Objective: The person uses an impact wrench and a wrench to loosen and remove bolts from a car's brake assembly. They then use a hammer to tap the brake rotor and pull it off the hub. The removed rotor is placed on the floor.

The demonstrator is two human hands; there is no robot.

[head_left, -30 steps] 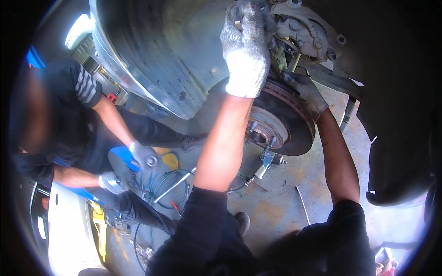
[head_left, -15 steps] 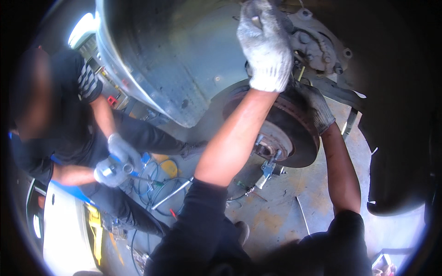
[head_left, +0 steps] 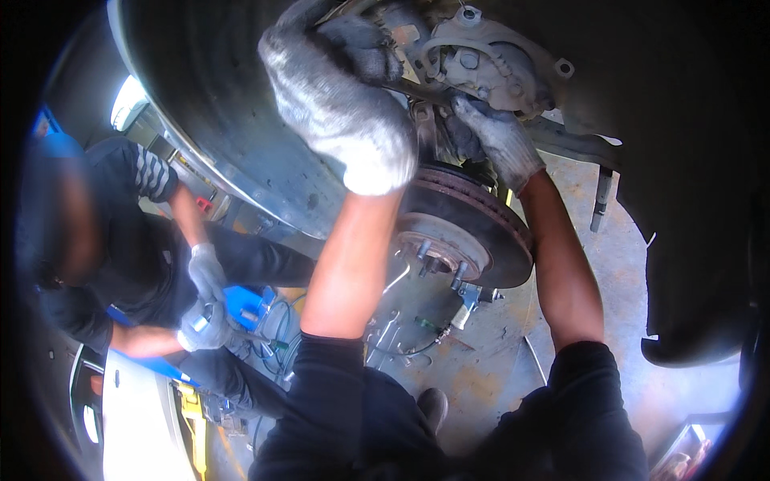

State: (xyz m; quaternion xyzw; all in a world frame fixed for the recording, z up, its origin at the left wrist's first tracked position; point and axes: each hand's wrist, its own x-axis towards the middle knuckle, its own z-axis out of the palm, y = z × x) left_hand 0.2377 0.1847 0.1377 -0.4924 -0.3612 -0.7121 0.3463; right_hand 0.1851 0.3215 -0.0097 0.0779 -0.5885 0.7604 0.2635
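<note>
Both gloved hands up in the wheel well, working the caliper (head_left: 489, 68) above the brake disc (head_left: 465, 232). Left hand (head_left: 341, 112) fingers clamped on the caliper's left end. Right hand (head_left: 493, 136) pressed beneath it; fingers' state can't tell. Step looks like seating or freeing the caliper; next move needs steady two-hand support over the disc.

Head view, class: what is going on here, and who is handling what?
A person in grey work gloves is working inside a car's wheel arch with the wheel off. The left hand is up on the brake caliper assembly; the right hand reaches in just above the bare brake disc. To the left, a co-worker crouches, gloved hands on a small metal part. Tools lie on the floor beneath.
</note>
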